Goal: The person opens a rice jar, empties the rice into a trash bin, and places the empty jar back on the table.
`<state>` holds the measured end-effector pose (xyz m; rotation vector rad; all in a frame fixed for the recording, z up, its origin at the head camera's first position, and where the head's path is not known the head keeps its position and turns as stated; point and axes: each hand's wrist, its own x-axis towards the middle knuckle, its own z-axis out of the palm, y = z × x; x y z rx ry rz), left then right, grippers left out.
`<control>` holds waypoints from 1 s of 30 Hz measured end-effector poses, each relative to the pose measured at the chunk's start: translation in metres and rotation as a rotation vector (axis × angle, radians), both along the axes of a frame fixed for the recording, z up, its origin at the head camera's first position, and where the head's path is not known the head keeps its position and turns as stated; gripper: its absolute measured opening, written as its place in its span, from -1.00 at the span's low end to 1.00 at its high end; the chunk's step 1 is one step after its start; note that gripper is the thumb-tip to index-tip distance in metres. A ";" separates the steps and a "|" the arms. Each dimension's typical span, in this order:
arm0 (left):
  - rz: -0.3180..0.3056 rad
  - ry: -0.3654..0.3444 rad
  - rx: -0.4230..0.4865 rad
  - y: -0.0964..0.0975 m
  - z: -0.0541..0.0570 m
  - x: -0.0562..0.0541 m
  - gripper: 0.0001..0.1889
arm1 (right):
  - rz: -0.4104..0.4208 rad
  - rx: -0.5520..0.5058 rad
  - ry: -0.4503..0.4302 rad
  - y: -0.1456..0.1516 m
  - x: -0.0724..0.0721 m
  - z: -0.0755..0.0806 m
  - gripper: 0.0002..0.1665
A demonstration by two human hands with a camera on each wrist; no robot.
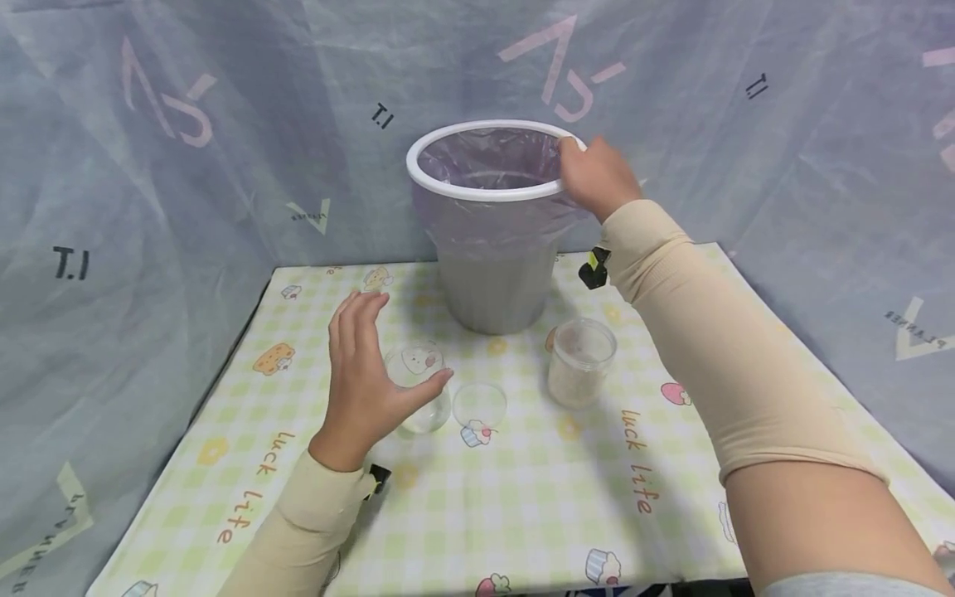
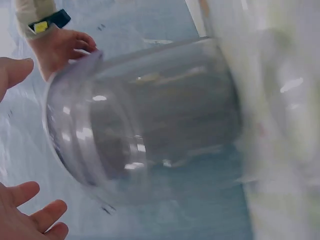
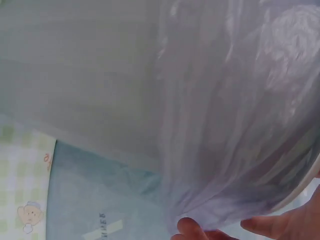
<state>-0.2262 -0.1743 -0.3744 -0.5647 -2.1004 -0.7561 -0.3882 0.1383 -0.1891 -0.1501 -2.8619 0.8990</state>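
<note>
A grey bin (image 1: 494, 274) with a white rim (image 1: 448, 186) and a purple bag liner stands at the back middle of the table. My right hand (image 1: 593, 176) grips the rim on its right side; in the right wrist view its fingertips (image 3: 200, 231) curl under the bag liner (image 3: 240, 115). My left hand (image 1: 369, 373) is spread with straight fingers beside a clear round jar (image 1: 419, 390), the thumb reaching across its front. In the left wrist view the clear jar (image 2: 150, 125) fills the frame, and the left hand's fingers (image 2: 30, 217) stay apart from it.
A clear round lid (image 1: 480, 405) lies flat just right of the jar. A second clear jar (image 1: 582, 361) stands upright in front of the bin, to its right. The table has a green-checked cloth (image 1: 522, 514). Grey-blue sheeting (image 1: 149, 207) walls off the back and both sides.
</note>
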 end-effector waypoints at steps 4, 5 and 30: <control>-0.037 0.059 -0.046 0.012 0.016 -0.003 0.20 | -0.009 -0.014 -0.004 0.008 0.001 -0.003 0.13; -0.047 0.061 -0.053 0.015 0.020 -0.003 0.20 | -0.009 -0.017 0.000 0.010 0.002 -0.004 0.14; -0.189 -0.030 -0.111 0.095 0.047 -0.001 0.22 | 0.086 -0.051 0.164 0.018 0.047 -0.035 0.07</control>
